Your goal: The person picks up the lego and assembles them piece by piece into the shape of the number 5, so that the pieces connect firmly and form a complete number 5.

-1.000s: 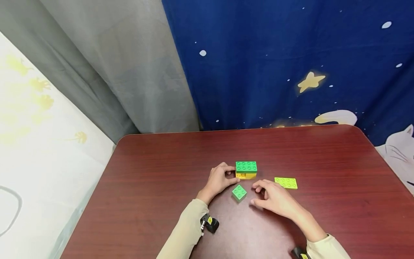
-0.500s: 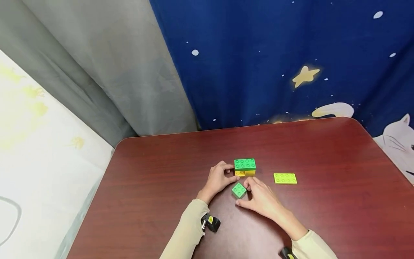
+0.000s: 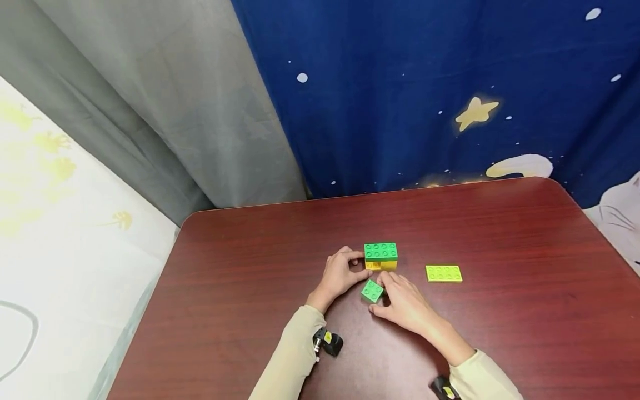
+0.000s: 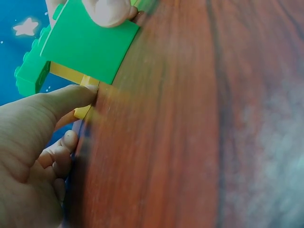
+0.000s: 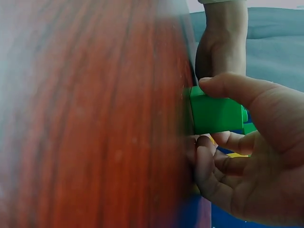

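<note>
Head view: on the table, the right hand pinches the small green block, just on the near side of the stack, a long green block over a yellow block. The left hand grips the stack's left end, seemingly to keep it from sliding. A lime flat piece lies apart, to the right.

Left wrist view: the left thumb presses the yellow block, and a gap shows beneath the long block, hidden from above.

Right wrist view: thumb and fingers span opposite faces, probably for even hold; whether the block is lifted, I cannot tell.
</note>
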A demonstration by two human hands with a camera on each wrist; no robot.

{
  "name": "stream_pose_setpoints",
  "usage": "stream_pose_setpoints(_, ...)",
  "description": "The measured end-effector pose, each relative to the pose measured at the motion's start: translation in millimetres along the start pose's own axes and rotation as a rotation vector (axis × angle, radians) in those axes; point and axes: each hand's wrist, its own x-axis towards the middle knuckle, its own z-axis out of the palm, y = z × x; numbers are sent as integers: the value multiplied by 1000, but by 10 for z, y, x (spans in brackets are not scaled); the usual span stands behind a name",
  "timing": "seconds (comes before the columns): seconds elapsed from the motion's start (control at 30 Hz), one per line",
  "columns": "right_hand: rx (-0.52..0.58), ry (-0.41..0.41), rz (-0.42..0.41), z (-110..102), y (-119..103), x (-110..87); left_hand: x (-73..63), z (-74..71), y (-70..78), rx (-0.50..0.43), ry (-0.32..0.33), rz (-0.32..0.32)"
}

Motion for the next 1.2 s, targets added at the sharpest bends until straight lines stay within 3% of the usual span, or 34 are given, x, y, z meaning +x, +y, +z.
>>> stream_pose_setpoints(0.37, 74, -3, -45, -24, 82, 44, 26, -82, 26, 2, 13, 22)
stream_pose_setpoints(0.77, 71, -13, -49, -53, 85, 23, 12, -87, 47, 1, 29, 34)
stream_pose_setpoints(1.0, 124, -23, -62, -29, 84, -86, -97, -21, 33, -13, 16, 26)
stream_pose_setpoints(1.2, 162, 38, -93, -23, 83, -146, -133, 17, 39, -15, 35, 21)
